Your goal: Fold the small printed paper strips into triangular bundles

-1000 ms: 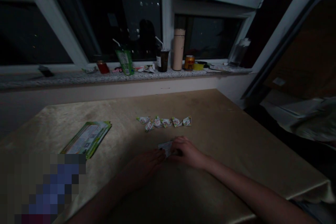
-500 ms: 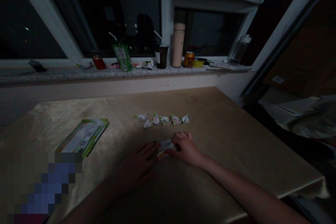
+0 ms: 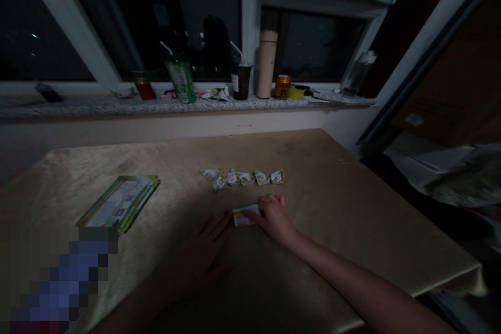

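A small folded printed wrapper point(image 3: 243, 217), white with yellow and red print, lies flat on the cloth-covered table. My right hand point(image 3: 276, 219) is closed on its right end, the thumb across its top face. My left hand point(image 3: 199, 245) lies flat and open, fingers stretched out, with its fingertips by the wrapper's left edge; whether they touch it I cannot tell. Just beyond, several folded triangular wrapper pieces point(image 3: 245, 179), white with green, sit in a row. To the left is a stack of flat green-and-white wrappers point(image 3: 121, 201).
On the windowsill point(image 3: 219, 106) at the back stand a green cup point(image 3: 180, 81), a dark cup with a straw point(image 3: 241, 82), a pale flask point(image 3: 266, 65), an orange can point(image 3: 282, 87) and a red jar point(image 3: 144, 88). A blurred-out patch covers the lower left.
The wrapper was tilted with an orange edge showing; now it lies flatter and straighter, another printed face showing. My left hand has shifted slightly left, and the right thumb has moved up onto the wrapper.
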A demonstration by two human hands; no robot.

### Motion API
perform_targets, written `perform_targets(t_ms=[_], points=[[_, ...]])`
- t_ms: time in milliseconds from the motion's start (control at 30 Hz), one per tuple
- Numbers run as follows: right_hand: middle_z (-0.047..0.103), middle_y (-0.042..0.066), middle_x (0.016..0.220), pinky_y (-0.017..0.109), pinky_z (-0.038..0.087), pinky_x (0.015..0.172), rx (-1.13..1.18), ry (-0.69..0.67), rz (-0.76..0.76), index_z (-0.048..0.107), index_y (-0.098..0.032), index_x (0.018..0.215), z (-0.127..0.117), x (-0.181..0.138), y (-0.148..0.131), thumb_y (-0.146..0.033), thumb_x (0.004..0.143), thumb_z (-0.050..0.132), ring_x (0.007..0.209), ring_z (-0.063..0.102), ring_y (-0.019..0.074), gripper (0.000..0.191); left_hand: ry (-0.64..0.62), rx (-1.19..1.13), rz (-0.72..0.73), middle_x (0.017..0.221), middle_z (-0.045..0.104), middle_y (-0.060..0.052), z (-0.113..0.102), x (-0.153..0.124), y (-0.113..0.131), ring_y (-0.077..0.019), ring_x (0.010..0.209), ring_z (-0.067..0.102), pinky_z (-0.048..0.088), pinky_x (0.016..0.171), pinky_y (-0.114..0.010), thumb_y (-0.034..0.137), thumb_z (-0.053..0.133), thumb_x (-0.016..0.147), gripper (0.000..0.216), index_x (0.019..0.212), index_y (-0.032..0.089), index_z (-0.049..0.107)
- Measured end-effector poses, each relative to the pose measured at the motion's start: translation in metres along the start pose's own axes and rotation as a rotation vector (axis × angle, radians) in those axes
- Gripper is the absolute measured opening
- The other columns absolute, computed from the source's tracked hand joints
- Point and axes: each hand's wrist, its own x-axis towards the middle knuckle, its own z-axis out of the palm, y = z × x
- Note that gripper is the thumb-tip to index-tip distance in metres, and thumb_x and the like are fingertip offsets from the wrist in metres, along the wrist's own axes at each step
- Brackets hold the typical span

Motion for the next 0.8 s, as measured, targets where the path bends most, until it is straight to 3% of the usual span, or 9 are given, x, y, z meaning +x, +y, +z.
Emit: perform_targets(t_ms=[133,233,433,700,800], points=[[0.065,0.005,0.080,0.033,0.026,0.076,-0.045,-0.003,-0.007,0.064,-0.017,0.071,-0.001,0.001,-0.003,-0.058,0.092,0.037,0.086,0.055,0.0196,0.053,0.076,-0.064,-0.076,0.148,0.032,-0.014,0.001,0.003,0.005,-0.0281,0.135,0.029,0.025,0.110,-0.045,0.045,0.047,0.092,0.071,0.148,0.014,0.016],[0.066,0.007,0.082,0.033,0.027,0.076,-0.074,-0.007,-0.015,0.065,-0.017,0.072,-0.002,0.001,-0.004,-0.055,0.093,0.038,0.088,0.056,0.0205,0.051,0.120,-0.070,-0.086,0.152,0.024,-0.014,-0.002,0.005,0.012,-0.0294,0.136,0.027,0.026,0.109,-0.047,0.041,0.049,0.091,0.070,0.148,0.017,0.016],[0.066,0.008,0.083,0.035,0.028,0.077,-0.119,-0.029,-0.037,0.065,-0.017,0.072,-0.002,0.004,-0.004,-0.053,0.094,0.038,0.088,0.055,0.0218,0.050,0.015,-0.085,-0.001,0.153,0.021,-0.011,-0.004,0.008,0.021,-0.0275,0.138,0.024,0.023,0.111,-0.045,0.044,0.050,0.090,0.080,0.150,0.018,0.003],[0.067,0.008,0.088,0.035,0.028,0.080,-0.138,-0.043,-0.024,0.064,-0.017,0.083,-0.002,0.005,-0.007,-0.031,0.097,0.041,0.091,0.055,0.0215,0.030,0.051,-0.084,-0.054,0.151,0.026,-0.010,0.000,0.008,0.021,-0.0274,0.135,0.029,0.026,0.110,-0.042,0.043,0.051,0.088,0.077,0.149,0.019,0.011],[0.067,0.008,0.088,0.035,0.027,0.080,-0.116,-0.053,-0.016,0.063,-0.017,0.082,-0.002,0.005,-0.006,-0.032,0.095,0.045,0.091,0.055,0.0214,0.028,0.050,-0.078,-0.064,0.151,0.026,-0.010,0.002,0.008,0.022,-0.0271,0.135,0.030,0.028,0.109,-0.041,0.044,0.050,0.089,0.076,0.149,0.018,0.012]])
